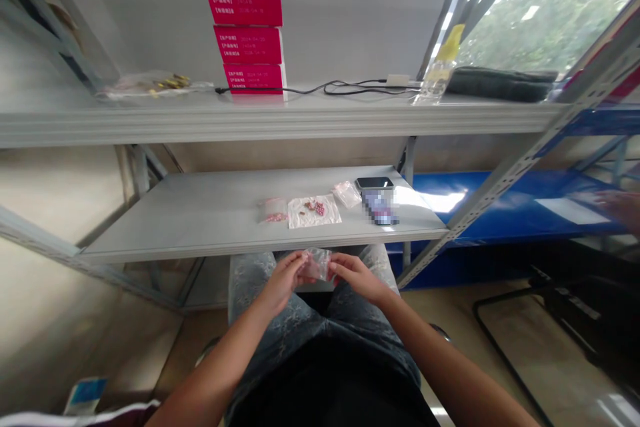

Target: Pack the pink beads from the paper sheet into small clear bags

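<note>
A small clear plastic bag is held over my lap between both hands. My left hand pinches its left edge and my right hand pinches its right edge, fingers closed on it. Just beyond them, on the grey shelf, lies a white paper sheet with a heap of small pink pieces. A clear bag with pink pieces lies left of the sheet, and another small clear bag lies to its right.
A dark phone and a blurred item lie on the shelf's right side. The upper shelf holds three stacked pink boxes, a cable, a spray bottle and a dark pouch. Another person's hand shows at far right.
</note>
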Demonstrator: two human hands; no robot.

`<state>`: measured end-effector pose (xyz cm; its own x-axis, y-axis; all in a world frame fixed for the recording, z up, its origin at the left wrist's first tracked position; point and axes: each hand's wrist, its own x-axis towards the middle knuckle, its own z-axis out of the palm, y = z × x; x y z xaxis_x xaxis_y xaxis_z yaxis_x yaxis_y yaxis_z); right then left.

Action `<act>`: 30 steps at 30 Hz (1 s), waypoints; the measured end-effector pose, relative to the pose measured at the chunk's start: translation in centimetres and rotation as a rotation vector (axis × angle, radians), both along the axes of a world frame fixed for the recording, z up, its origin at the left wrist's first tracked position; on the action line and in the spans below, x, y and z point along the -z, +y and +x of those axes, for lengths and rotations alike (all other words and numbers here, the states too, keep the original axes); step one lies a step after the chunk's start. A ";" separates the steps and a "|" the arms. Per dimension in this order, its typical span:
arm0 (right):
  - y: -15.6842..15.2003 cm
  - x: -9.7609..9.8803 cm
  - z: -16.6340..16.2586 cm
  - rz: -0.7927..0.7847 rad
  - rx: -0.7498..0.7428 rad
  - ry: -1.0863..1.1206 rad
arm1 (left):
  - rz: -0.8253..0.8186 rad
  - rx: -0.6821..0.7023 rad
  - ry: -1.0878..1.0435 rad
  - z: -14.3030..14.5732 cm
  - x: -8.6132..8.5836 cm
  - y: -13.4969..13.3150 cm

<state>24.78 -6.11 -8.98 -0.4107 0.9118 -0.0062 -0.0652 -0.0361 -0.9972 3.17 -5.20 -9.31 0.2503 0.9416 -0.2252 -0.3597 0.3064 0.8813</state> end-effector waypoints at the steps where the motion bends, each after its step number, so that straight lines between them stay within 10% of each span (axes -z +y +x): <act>1: -0.1 0.3 -0.3 0.011 0.017 0.012 | -0.013 0.025 -0.021 0.4 0.4 -0.2; 16: 0.8 1.7 0.7 -0.023 0.303 -0.034 | -0.036 0.110 0.101 0.9 1.8 0.3; 30: 1.1 2.5 1.3 -0.104 0.177 -0.041 | 0.079 0.121 0.249 0.5 3.0 1.1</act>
<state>26.08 -5.04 -11.51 -0.2420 0.9632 -0.1171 -0.0394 -0.1304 -0.9907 3.63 -4.07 -12.33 0.3082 0.9253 -0.2212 -0.0943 0.2611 0.9607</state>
